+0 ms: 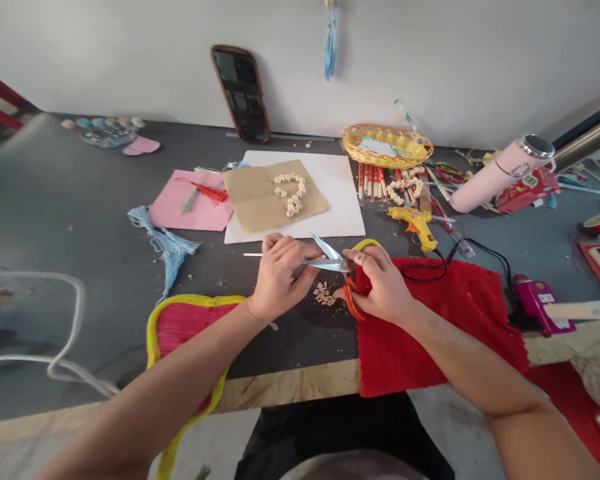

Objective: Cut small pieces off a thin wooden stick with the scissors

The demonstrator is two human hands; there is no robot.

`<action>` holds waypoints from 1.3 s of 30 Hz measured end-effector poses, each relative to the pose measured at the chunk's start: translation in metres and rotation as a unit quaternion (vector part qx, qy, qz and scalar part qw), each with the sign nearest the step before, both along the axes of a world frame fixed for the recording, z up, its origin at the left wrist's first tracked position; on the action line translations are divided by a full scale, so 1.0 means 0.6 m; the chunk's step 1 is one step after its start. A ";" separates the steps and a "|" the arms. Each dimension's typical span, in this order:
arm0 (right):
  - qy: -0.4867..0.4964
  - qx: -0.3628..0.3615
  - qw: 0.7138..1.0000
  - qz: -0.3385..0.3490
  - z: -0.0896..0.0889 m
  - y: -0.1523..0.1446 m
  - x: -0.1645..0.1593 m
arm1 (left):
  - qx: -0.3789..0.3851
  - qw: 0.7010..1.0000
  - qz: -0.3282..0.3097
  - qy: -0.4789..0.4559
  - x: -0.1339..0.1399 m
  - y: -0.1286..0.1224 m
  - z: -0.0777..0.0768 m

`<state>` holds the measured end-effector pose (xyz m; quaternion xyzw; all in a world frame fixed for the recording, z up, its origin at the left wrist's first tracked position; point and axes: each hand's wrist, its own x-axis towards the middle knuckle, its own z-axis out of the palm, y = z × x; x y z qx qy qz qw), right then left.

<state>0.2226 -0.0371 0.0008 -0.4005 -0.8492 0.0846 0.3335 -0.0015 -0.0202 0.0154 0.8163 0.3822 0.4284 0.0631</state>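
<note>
My left hand (279, 275) pinches a thin wooden stick (253, 254) that pokes out to its left. Scissors (330, 259) with red and yellow handles are gripped in my right hand (380, 283), their blades parted around the stick's right end. A small heap of cut stick pieces (324, 294) lies on the dark table (80, 220) just below the blades. Both hands hover above the table's front middle.
A red cloth (430, 333) lies under my right wrist, a red fan with yellow rim (180, 327) at front left. Behind are a white board (340, 193) with brown paper (260, 197), a yellow glue gun (415, 223), a yellow basket (386, 145), a pink bottle (500, 172), a blue tassel (167, 243).
</note>
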 end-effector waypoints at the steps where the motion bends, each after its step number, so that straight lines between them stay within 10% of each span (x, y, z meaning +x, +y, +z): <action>1: 0.002 -0.001 1.000 0.001 0.000 0.000 0.000 | 0.004 1.000 -0.004 -0.004 0.000 0.000 0.001; 39: -0.017 -0.030 0.998 0.057 0.002 0.007 0.004 | 0.047 0.993 -0.096 -0.044 0.000 0.008 0.014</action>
